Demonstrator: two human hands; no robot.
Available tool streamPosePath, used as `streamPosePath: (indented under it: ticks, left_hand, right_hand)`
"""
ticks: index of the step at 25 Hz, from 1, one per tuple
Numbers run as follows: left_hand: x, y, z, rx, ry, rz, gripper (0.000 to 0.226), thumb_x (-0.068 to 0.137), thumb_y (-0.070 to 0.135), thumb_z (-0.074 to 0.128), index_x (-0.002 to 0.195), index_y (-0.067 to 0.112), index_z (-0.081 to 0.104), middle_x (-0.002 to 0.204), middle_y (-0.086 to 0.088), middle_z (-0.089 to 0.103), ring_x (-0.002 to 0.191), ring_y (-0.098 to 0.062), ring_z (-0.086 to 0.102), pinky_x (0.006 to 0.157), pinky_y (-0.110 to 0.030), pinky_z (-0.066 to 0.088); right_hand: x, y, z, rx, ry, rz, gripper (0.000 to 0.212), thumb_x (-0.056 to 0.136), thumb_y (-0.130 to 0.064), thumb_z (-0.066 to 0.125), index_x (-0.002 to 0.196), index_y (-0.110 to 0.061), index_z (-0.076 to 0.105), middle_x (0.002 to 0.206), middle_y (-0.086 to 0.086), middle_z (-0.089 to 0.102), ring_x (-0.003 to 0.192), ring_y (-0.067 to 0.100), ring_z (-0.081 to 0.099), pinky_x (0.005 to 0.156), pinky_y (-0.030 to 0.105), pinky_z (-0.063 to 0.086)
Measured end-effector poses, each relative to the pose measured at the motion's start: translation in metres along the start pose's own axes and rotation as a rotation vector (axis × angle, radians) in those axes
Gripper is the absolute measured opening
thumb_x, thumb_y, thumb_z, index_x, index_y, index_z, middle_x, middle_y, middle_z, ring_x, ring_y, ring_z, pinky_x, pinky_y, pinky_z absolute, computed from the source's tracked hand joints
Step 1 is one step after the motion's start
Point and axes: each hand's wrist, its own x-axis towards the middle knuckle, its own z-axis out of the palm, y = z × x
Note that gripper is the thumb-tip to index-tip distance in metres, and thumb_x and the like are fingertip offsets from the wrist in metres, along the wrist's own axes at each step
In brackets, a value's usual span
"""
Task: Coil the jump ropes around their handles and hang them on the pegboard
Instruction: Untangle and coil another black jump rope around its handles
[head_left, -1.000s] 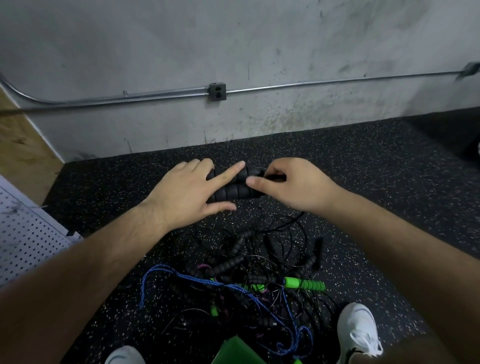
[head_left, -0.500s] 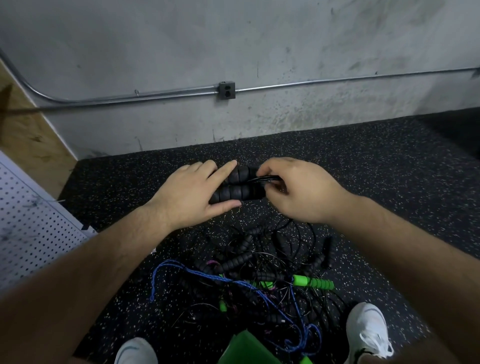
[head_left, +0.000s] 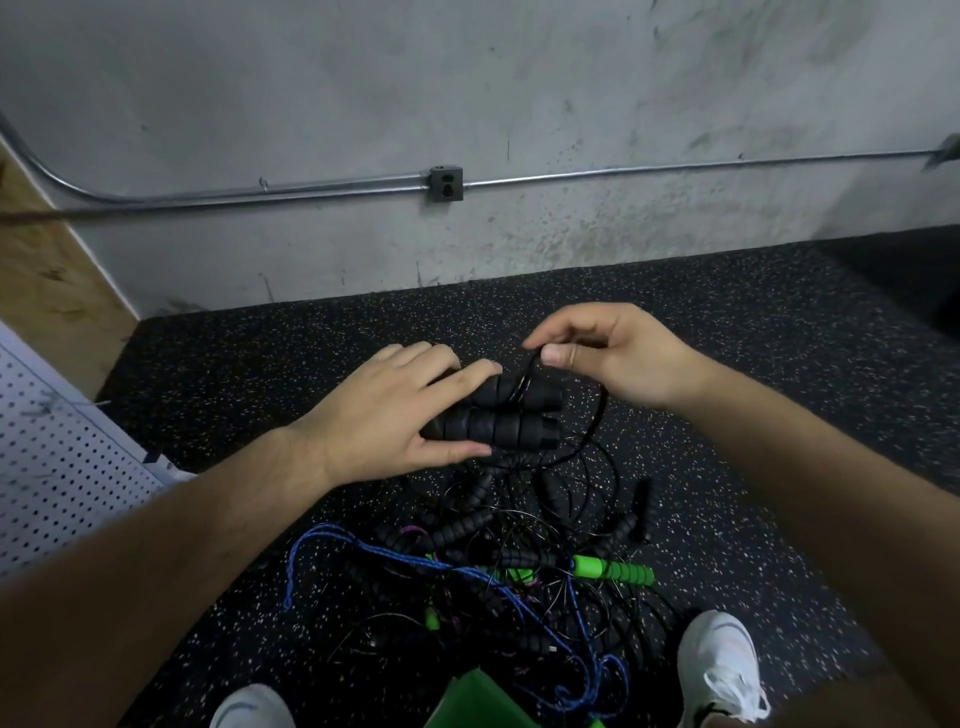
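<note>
My left hand (head_left: 387, 415) holds two black ribbed jump-rope handles (head_left: 511, 428) side by side, thumb under them and fingers over the top. A thin black cord (head_left: 592, 434) runs off the handles; a turn of it lies around the upper one. My right hand (head_left: 605, 358) pinches that cord between thumb and forefinger just above the handles' right end. Below lies a tangled pile of jump ropes (head_left: 519, 551) on the floor: black ribbed handles, a blue braided rope (head_left: 374, 548) and a bright green handle (head_left: 613, 569). The white pegboard (head_left: 57, 467) stands at the left edge.
The floor is black speckled rubber matting (head_left: 753, 415) up to a grey concrete wall with a metal conduit and outlet box (head_left: 445, 183). My white shoes (head_left: 719, 670) flank the pile. A green object (head_left: 478, 701) shows at the bottom edge. Plywood (head_left: 47, 270) leans at the left.
My right hand has lifted off the handles' end and risen a little, drawing the black cord up over the upper handle. My left hand keeps its hold on both handles.
</note>
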Motion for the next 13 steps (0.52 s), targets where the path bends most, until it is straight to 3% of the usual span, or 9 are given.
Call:
streamPosePath:
  ticks: [2, 4, 6, 9, 11, 13]
  left_hand:
    - [0.005, 0.006, -0.005, -0.019, 0.075, -0.041, 0.076, 0.094, 0.073, 0.04, 0.149, 0.02, 0.041, 0.109, -0.002, 0.056, 0.097, -0.021, 0.056, 0.085, -0.04, 0.05]
    - [0.008, 0.009, -0.007, 0.027, 0.134, -0.091, 0.076, 0.094, 0.072, 0.041, 0.15, 0.019, 0.042, 0.109, -0.004, 0.058, 0.095, -0.023, 0.057, 0.083, -0.041, 0.05]
    - [0.009, 0.008, -0.006, 0.103, 0.137, -0.152, 0.076, 0.094, 0.071, 0.042, 0.15, 0.019, 0.042, 0.109, -0.006, 0.058, 0.094, -0.024, 0.057, 0.081, -0.042, 0.049]
    - [0.007, -0.001, -0.002, 0.237, 0.075, -0.231, 0.075, 0.095, 0.07, 0.038, 0.151, 0.021, 0.042, 0.109, -0.009, 0.058, 0.095, -0.026, 0.055, 0.079, -0.041, 0.046]
    - [0.004, -0.009, 0.003, 0.3, 0.017, -0.269, 0.074, 0.096, 0.07, 0.036, 0.152, 0.022, 0.041, 0.109, -0.01, 0.057, 0.095, -0.027, 0.054, 0.08, -0.041, 0.044]
    - [0.001, -0.019, 0.006, 0.309, -0.026, -0.333, 0.074, 0.093, 0.07, 0.04, 0.151, 0.023, 0.042, 0.11, -0.01, 0.057, 0.096, -0.029, 0.054, 0.081, -0.043, 0.043]
  right_hand:
    - [-0.001, 0.008, 0.011, 0.172, -0.001, 0.065, 0.017, 0.099, -0.008, 0.059, 0.107, -0.01, 0.073, 0.1, 0.008, 0.075, 0.09, 0.015, 0.068, 0.085, 0.029, 0.055]
    - [-0.005, 0.01, 0.033, 0.27, -0.039, 0.16, 0.019, 0.102, -0.002, 0.05, 0.104, -0.001, 0.069, 0.096, 0.018, 0.072, 0.088, 0.022, 0.065, 0.087, 0.038, 0.054]
    - [-0.011, 0.006, 0.059, 0.205, -0.109, 0.266, 0.031, 0.108, -0.014, 0.04, 0.095, -0.001, 0.065, 0.081, 0.011, 0.068, 0.076, 0.022, 0.061, 0.084, 0.041, 0.054]
    - [-0.018, -0.005, 0.089, 0.162, -0.219, 0.357, 0.041, 0.11, -0.034, 0.031, 0.103, -0.005, 0.058, 0.074, 0.004, 0.064, 0.065, 0.02, 0.058, 0.061, 0.027, 0.049]
    - [-0.02, -0.011, 0.096, 0.098, -0.265, 0.408, 0.036, 0.109, -0.035, 0.033, 0.108, -0.005, 0.054, 0.076, 0.004, 0.064, 0.058, 0.015, 0.059, 0.051, 0.019, 0.045]
    - [-0.023, -0.018, 0.096, 0.032, -0.356, 0.439, 0.031, 0.109, -0.032, 0.037, 0.104, -0.006, 0.052, 0.077, 0.004, 0.066, 0.057, 0.012, 0.063, 0.05, 0.019, 0.048]
